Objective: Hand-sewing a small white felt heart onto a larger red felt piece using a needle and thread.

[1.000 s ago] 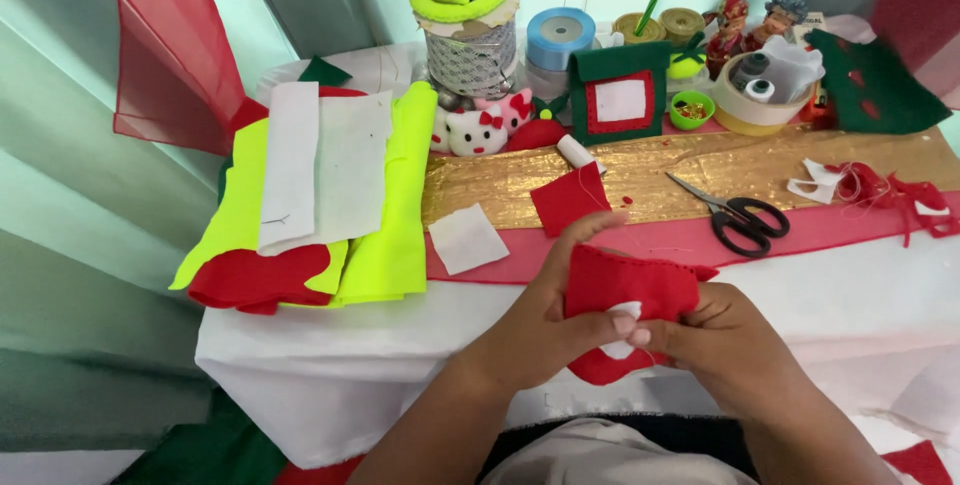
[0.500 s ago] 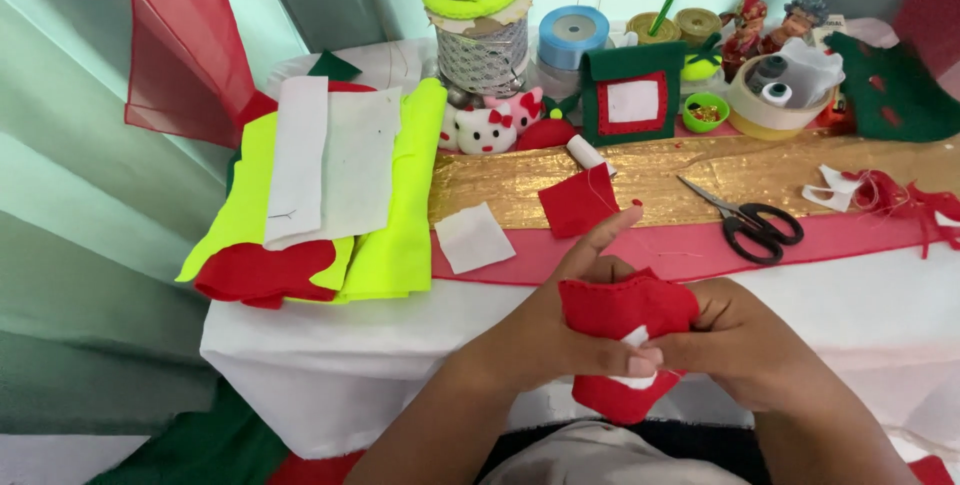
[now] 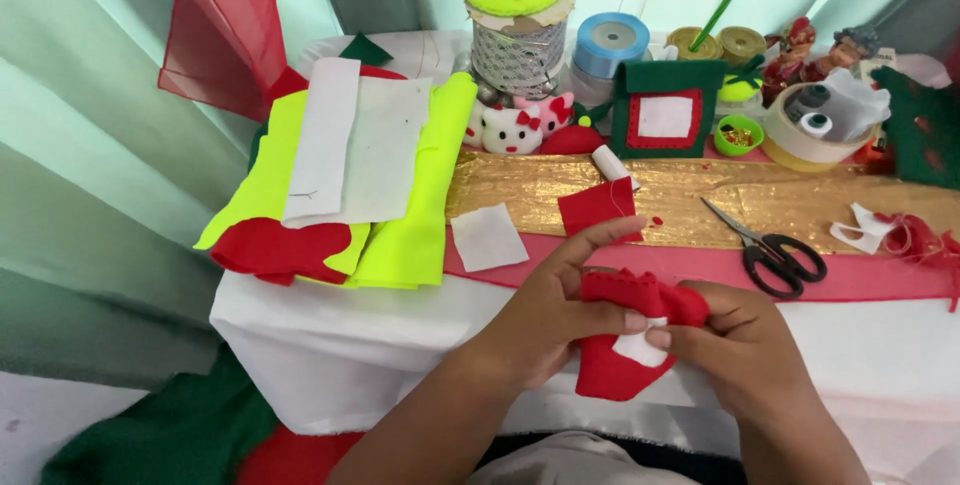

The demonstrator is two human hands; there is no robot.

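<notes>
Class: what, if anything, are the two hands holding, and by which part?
Both hands, the left hand and the right hand, hold a red felt piece with white stuffing; their fingers pinch its upper edge.

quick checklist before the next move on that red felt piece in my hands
1. Red felt piece held by both hands: ok, left hand and right hand pinch it.
2. White stuffing tucked in: not ok, it shows at the opening.
3. Scissors within reach: ok, on the table, closed.
4. Spare red felt square available: ok, on the gold cloth.
5. Needle or thread in hand: cannot tell.
</notes>
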